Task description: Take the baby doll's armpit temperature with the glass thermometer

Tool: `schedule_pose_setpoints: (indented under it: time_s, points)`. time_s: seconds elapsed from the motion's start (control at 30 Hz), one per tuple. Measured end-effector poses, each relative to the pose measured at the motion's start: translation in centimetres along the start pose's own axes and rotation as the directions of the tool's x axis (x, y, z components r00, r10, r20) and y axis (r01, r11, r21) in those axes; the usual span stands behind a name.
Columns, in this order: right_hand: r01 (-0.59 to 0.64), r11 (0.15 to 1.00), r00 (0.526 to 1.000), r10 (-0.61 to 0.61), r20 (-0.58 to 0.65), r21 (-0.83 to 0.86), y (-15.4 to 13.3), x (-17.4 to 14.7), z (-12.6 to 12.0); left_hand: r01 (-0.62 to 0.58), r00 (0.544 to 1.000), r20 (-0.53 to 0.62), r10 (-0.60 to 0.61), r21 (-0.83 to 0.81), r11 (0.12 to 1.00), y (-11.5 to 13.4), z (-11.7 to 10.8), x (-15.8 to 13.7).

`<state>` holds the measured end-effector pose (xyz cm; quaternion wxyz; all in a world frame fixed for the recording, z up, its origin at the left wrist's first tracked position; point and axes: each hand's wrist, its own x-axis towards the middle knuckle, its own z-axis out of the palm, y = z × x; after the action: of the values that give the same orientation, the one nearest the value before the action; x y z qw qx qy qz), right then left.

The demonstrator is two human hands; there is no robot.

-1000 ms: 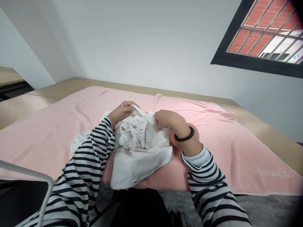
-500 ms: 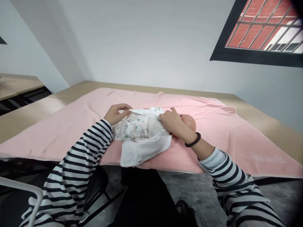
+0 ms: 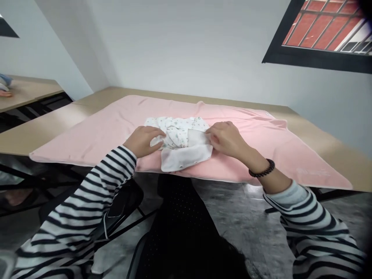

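A small white baby garment with a green and grey print lies around a doll on the pink blanket. Its near plain-white flap is spread toward the table's front edge, and its printed far side lies folded over the body. My left hand rests at the garment's left end, thumb and fingers curved and apart, touching the cloth. At the other end my right hand has its fingertips pinched on the white cloth near the neck. The doll's head is hidden behind this hand.
The blanket covers much of a wooden table set against a white wall. A barred window is at upper right. Another table stands at far left. A black chair is below the front edge.
My left hand has let go of the raised cloth edge, and the printed far side now lies down over the body. My right hand has shifted along the garment's upper end. The view has tilted down.
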<state>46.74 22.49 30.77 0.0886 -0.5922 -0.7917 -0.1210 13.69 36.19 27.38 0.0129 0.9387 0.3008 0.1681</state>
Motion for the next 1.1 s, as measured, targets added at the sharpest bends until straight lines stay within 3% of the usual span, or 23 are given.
schedule_pose_setpoints:
  time_s: [0.1,0.17,0.3,0.47,0.57,0.73,0.9,1.1]
  points:
    - [0.168,0.986,0.983,-0.166,0.078,-0.012,-1.3,-2.4,1.2,-0.107,0.989,0.094,0.110,-0.036,0.994,2.8,1.2,-3.2]
    - [0.213,0.976,0.968,-0.205,0.142,-0.045,-2.5,-3.5,2.5,-0.123,0.982,0.141,0.128,-0.046,0.991,4.2,2.6,-4.4]
    - [0.188,0.974,0.976,-0.171,0.132,-0.128,-4.5,-4.4,5.1,-0.067,0.983,0.172,0.067,-0.008,0.998,5.9,4.1,-4.5]
    - [0.180,0.964,0.983,-0.171,0.064,-0.196,-4.5,-4.0,6.8,-0.076,0.965,0.260,0.041,0.129,0.989,6.9,3.2,-4.1]
    - [0.167,0.959,0.986,-0.169,0.010,-0.228,-3.9,-4.1,7.7,-0.057,0.959,0.281,0.018,0.128,0.990,6.6,2.6,-4.3]
    - [0.117,0.966,0.983,-0.146,-0.110,-0.230,-3.6,-4.5,9.1,-0.001,0.970,0.243,-0.012,0.055,0.999,5.7,1.1,-3.7]
    - [0.095,0.978,0.958,-0.140,-0.251,-0.185,-3.6,-4.3,9.9,0.087,0.996,0.034,-0.082,-0.158,0.984,5.0,-1.3,-1.8]
    - [0.065,0.992,0.916,-0.101,-0.387,-0.105,-1.4,-2.1,9.0,0.148,0.975,-0.066,-0.210,-0.511,0.847,2.6,-1.3,1.4]
